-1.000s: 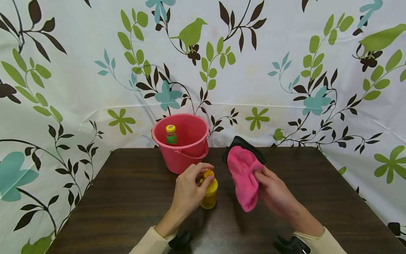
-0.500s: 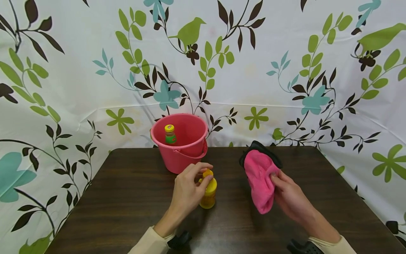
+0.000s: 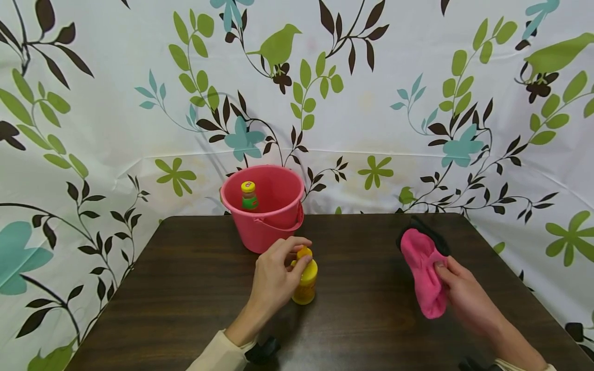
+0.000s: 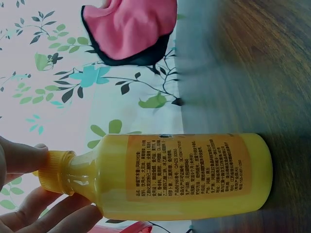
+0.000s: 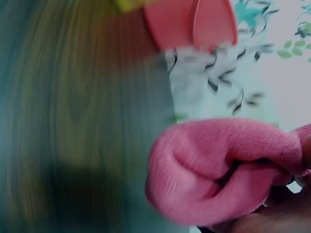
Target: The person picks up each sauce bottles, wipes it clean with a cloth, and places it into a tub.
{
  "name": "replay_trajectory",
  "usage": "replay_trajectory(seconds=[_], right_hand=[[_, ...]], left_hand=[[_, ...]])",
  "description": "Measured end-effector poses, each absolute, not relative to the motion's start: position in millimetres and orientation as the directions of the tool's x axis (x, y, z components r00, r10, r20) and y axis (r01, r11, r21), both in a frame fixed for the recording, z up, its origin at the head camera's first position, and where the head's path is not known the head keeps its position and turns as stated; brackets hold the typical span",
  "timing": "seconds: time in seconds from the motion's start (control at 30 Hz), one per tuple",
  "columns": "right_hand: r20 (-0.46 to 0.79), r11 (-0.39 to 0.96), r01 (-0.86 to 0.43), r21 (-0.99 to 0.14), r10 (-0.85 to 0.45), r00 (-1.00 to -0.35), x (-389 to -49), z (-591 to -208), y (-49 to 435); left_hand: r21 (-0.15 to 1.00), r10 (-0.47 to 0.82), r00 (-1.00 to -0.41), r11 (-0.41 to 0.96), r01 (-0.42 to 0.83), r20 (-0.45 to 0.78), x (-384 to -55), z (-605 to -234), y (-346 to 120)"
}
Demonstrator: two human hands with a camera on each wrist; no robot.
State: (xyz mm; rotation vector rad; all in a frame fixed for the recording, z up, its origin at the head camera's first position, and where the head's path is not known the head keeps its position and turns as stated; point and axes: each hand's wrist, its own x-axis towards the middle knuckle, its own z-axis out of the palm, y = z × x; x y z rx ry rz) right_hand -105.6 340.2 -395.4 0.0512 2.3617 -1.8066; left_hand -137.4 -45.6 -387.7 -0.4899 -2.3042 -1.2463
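A yellow squeeze bottle [image 3: 304, 289] with printed small text on its label stands upright on the dark wooden table [image 3: 185, 288]. My left hand [image 3: 273, 278] pinches its yellow cap [image 4: 57, 171] between thumb and fingers, as the left wrist view shows. Farther right, my right hand [image 3: 471, 299] grips a pink cloth [image 3: 423, 273] with black edging, held above the table at the right side. In the right wrist view the cloth [image 5: 209, 170] is folded and bunched, and the fingers behind it are partly hidden.
Behind the bottle stands a pink bucket [image 3: 262, 234] with its handle lowered. Inside it shows a small jar [image 3: 249, 197] with a yellow lid and green label. A patterned curtain [image 3: 362, 113] hangs along the table's back edge.
My right hand has carried the pink cloth rightward, away from the bottle. The left hand and the bottle have stayed in place.
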Motion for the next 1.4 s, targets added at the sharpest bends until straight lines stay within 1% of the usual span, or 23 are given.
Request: replay_trajectory(seconds=[0.07, 0.1, 0.17, 0.23, 0.27, 0.3, 0.37, 0.43, 0.53, 0.6, 0.83, 0.9, 1.13, 1.4], right_hand=[[-0.192, 0.405, 0.17, -0.899, -0.015, -0.981, -106.2, -394.0, 349.4], [-0.2, 0.495, 0.182, -0.85, 0.016, -0.98, -107.5, -393.8, 353.2], [-0.196, 0.674, 0.178, -0.717, 0.05, -0.979, -110.2, -396.5, 360.0], [-0.187, 0.803, 0.152, -0.576, 0.052, -0.981, -113.3, -403.3, 364.6], [-0.193, 0.85, 0.134, -0.509, 0.039, -0.98, -114.5, -407.6, 366.1], [-0.196, 0.878, 0.109, -0.467, 0.017, -0.98, -115.2, -412.5, 366.6], [-0.2, 0.901, 0.055, -0.431, -0.036, -0.979, -114.9, -421.1, 365.7], [-0.198, 0.907, 0.004, -0.422, -0.088, -0.976, -114.0, -427.1, 362.9], [-0.136, 0.909, -0.082, -0.408, -0.15, -0.979, -112.7, -432.1, 358.2], [-0.119, 0.915, -0.106, -0.389, -0.164, -0.979, -113.1, -434.8, 356.6], [-0.123, 0.97, -0.09, -0.227, -0.12, -0.985, -115.6, -445.0, 355.2], [-0.112, 0.974, -0.096, -0.206, -0.121, -0.986, -115.0, -447.8, 354.1], [-0.155, 0.972, -0.072, -0.222, -0.109, -0.982, -111.8, -455.1, 351.3], [-0.193, 0.968, -0.061, -0.243, -0.109, -0.975, -110.7, -455.5, 349.7]], left_hand=[[0.681, 0.084, -0.827, 0.525, 0.511, 0.556, -137.2, -387.6, -45.9], [0.682, 0.083, -0.828, 0.525, 0.509, 0.555, -137.2, -387.7, -46.0], [0.681, 0.081, -0.829, 0.529, 0.506, 0.553, -137.0, -387.7, -46.3], [0.681, 0.081, -0.828, 0.528, 0.507, 0.554, -137.0, -387.5, -46.4], [0.679, 0.081, -0.825, 0.528, 0.511, 0.559, -137.2, -387.6, -46.3], [0.677, 0.082, -0.823, 0.527, 0.514, 0.562, -137.3, -387.7, -46.2], [0.675, 0.083, -0.821, 0.526, 0.518, 0.565, -137.6, -388.0, -45.8], [0.674, 0.083, -0.818, 0.524, 0.522, 0.569, -138.5, -388.7, -45.5], [0.678, 0.083, -0.823, 0.524, 0.516, 0.562, -138.8, -389.1, -45.9], [0.678, 0.082, -0.824, 0.526, 0.513, 0.56, -139.1, -389.2, -46.1], [0.679, 0.095, -0.828, 0.524, 0.514, 0.553, -138.9, -388.6, -46.7], [0.682, 0.097, -0.83, 0.521, 0.512, 0.549, -138.8, -388.4, -47.1], [0.672, 0.097, -0.824, 0.531, 0.517, 0.558, -138.9, -387.9, -46.3], [0.662, 0.106, -0.831, 0.553, 0.506, 0.547, -137.4, -387.4, -46.9]])
